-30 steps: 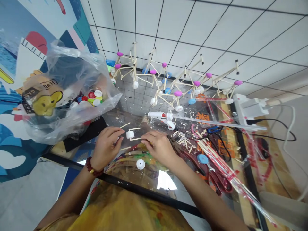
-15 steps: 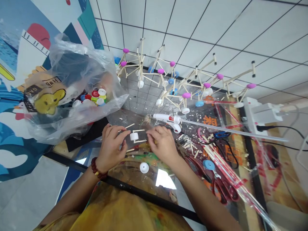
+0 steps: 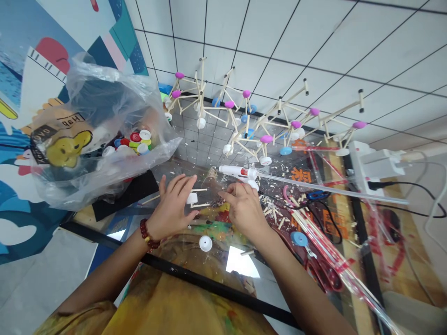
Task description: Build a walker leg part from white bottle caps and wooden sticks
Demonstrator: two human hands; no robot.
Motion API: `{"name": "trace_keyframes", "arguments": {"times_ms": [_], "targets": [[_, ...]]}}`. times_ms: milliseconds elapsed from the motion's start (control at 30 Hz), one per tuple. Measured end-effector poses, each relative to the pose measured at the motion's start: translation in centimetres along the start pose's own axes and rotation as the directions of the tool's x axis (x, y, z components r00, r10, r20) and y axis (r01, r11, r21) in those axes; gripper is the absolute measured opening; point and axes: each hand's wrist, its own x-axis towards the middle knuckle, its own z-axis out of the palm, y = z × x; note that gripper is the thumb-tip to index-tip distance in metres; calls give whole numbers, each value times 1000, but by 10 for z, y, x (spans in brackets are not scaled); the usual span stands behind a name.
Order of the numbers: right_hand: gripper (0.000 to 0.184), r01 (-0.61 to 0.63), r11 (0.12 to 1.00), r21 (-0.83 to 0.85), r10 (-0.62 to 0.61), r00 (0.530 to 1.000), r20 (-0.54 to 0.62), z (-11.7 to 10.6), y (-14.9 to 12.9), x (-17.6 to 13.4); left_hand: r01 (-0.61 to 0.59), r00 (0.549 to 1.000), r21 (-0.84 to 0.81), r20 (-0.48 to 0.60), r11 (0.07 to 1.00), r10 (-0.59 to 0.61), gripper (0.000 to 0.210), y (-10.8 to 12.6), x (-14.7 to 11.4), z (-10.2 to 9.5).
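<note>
On the glass table, a white bottle cap (image 3: pixel 192 198) has two short wooden sticks (image 3: pixel 200 205) pointing right from it. My left hand (image 3: pixel 174 207) is beside it, fingers spread, partly covering the cap from the left; nothing shows in its grasp. To the right of the sticks, my right hand (image 3: pixel 246 210) has its thumb and forefinger drawn together near the glue gun (image 3: pixel 240 172). Whatever the fingertips may pinch is too small to make out. Closer to me lies a loose white cap (image 3: pixel 205 243).
A plastic bag (image 3: pixel 104 135) of colourful caps stands at the left. Several stick-and-cap models (image 3: pixel 244 135) line the tiled wall. On the right are stick scraps (image 3: pixel 275 211), red-handled scissors (image 3: pixel 323 274), packaged glue sticks (image 3: pixel 331 246) and a power strip (image 3: pixel 365 167).
My left hand has opened and come away from its near-pinch, shifting right over the cap. My right hand has moved slightly right and drawn its fingers together. The view has shifted slightly.
</note>
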Motion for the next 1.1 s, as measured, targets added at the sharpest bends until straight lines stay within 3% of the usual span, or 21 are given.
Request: {"name": "trace_keyframes", "arguments": {"times_ms": [167, 333, 700, 933, 1100], "targets": [[48, 86, 996, -28, -85, 996, 37, -1, -2, -11, 14, 1000, -27, 15, 1000, -13, 80, -3, 2, 5], [37, -29, 993, -113, 28, 1000, -14, -7, 6, -20, 18, 999, -50, 28, 999, -17, 80, -3, 2, 7], [46, 113, 992, -58, -112, 994, 16, 3, -1, -25, -80, 993, -90, 82, 993, 87, 77, -1, 3, 4], [41, 33, 997, -68, -34, 999, -11, -4, 8, -36, -86, 993, -74, 78, 993, 92, 76, -2, 2, 5], [27, 89, 996, 15, -88, 994, -62, -2, -2, -27, -134, 987, -41, 81, 990, 137, 77, 5, 0, -2]]}}
